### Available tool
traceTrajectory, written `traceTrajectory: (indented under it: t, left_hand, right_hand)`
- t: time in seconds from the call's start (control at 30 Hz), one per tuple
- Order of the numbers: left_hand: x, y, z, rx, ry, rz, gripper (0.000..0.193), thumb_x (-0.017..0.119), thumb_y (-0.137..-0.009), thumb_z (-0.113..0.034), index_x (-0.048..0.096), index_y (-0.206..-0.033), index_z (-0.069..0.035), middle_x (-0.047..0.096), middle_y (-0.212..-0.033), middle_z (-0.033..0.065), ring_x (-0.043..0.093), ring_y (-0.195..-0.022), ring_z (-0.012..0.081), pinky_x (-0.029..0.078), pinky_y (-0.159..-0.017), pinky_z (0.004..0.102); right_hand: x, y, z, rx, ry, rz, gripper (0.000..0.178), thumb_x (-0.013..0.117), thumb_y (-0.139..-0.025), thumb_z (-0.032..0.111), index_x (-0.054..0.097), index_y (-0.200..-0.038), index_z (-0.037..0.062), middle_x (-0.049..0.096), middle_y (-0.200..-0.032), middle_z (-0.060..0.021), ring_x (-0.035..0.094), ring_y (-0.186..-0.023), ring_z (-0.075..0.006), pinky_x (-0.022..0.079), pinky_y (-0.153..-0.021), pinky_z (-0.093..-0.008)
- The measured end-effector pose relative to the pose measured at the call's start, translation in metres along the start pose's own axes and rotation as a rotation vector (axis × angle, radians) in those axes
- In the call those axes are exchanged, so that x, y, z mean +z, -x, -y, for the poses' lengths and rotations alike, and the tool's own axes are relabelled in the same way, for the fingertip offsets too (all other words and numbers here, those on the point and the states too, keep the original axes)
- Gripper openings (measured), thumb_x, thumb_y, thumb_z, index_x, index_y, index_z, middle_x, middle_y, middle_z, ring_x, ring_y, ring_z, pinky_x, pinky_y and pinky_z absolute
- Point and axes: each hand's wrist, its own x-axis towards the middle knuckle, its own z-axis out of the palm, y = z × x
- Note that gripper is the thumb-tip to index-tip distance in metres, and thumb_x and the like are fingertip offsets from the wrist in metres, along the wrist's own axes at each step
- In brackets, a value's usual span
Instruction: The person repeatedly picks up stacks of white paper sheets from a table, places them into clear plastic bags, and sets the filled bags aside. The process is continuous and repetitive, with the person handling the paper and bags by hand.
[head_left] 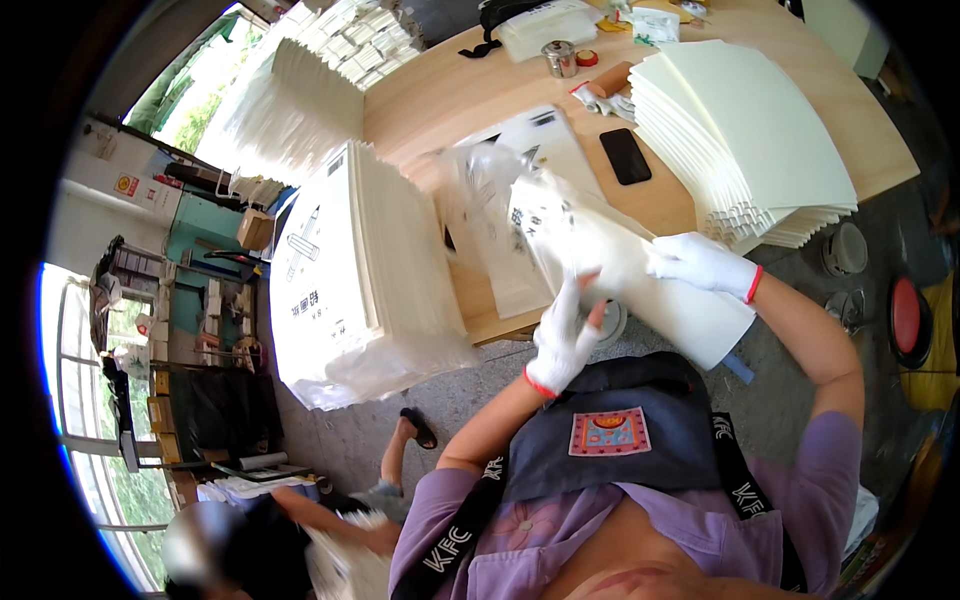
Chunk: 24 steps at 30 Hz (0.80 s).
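Note:
A curved pack of white paper [625,265] with black print at its far end, apparently in a clear plastic sleeve, slants over the table's near edge toward my body. My right hand [705,263], in a white knit glove with a red cuff, is closed over the pack's right side. My left hand [565,340], gloved the same way with bare fingertips, is at the pack's near left side, its thumb and fingers apart; whether the fingertips touch it I cannot tell. Beneath the far end lie blurred clear plastic sleeves [490,225] and a flat printed sheet [555,150].
On the left stands a tall stack of packed paper [400,270], with another stack [290,110] behind. Fanned white sheets [760,130] lie right on the wooden table [410,100]. A black phone [625,157] and metal canister [560,58] lie between. Another person [330,520] is lower left.

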Motion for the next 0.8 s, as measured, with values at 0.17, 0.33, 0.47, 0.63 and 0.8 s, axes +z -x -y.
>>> traceTrajectory:
  t: [0.17,0.33,0.47,0.63,0.8]
  left_hand:
    - [0.001,-0.02,0.019,0.37,-0.211,-0.029,0.023,0.054,-0.09,-0.003,0.062,-0.11,-0.005,0.07,-0.093,0.0087,0.065,-0.064,0.0171,0.051,-0.057,0.0271]
    - [0.029,-0.06,-0.041,0.141,-0.173,-0.006,0.023,0.06,-0.086,-0.007,0.066,-0.106,-0.018,0.067,-0.078,0.01,0.065,-0.06,0.018,0.05,-0.056,0.0308]
    - [0.012,-0.049,0.01,-0.16,0.142,-0.154,0.011,0.058,-0.088,-0.005,0.065,-0.095,-0.008,0.066,-0.075,0.0074,0.058,-0.06,0.0096,0.048,-0.056,0.0265]
    - [0.011,0.016,0.059,-0.096,-0.013,-0.019,0.011,0.06,-0.083,-0.004,0.064,-0.092,-0.006,0.064,-0.075,0.006,0.061,-0.063,0.0137,0.048,-0.058,0.0259]
    - [-0.006,0.056,0.114,0.111,-0.601,-0.268,0.012,0.068,-0.073,-0.006,0.058,-0.079,-0.007,0.059,-0.084,0.011,0.055,-0.065,0.0268,0.045,-0.056,0.0341]
  right_hand:
    - [0.053,-0.048,-0.036,-0.04,-0.579,-0.155,0.038,0.056,-0.088,0.019,0.055,-0.124,0.0048,0.064,-0.115,-0.0066,0.059,-0.105,-0.0252,0.044,-0.094,-0.0339]
    - [0.092,-0.096,-0.025,-0.291,-0.292,-0.392,0.045,0.037,-0.097,0.032,0.041,-0.137,0.0096,0.04,-0.143,-0.0103,0.039,-0.129,-0.0265,0.027,-0.11,-0.0366]
    - [0.104,-0.051,0.012,-0.272,0.805,-0.606,0.04,0.057,-0.085,0.034,0.056,-0.115,0.008,0.053,-0.123,-0.0154,0.05,-0.115,-0.0322,0.037,-0.102,-0.0421]
    - [0.116,-0.011,0.008,-0.267,0.595,-0.896,0.044,0.068,-0.076,0.03,0.056,-0.112,0.0075,0.061,-0.103,-0.0167,0.058,-0.1,-0.0318,0.047,-0.083,-0.0425]
    - [0.115,-0.029,-0.044,0.163,0.683,-0.649,0.028,0.049,-0.089,0.03,0.058,-0.105,0.0081,0.062,-0.058,-0.0097,0.061,-0.046,-0.0281,0.048,-0.043,-0.0422]
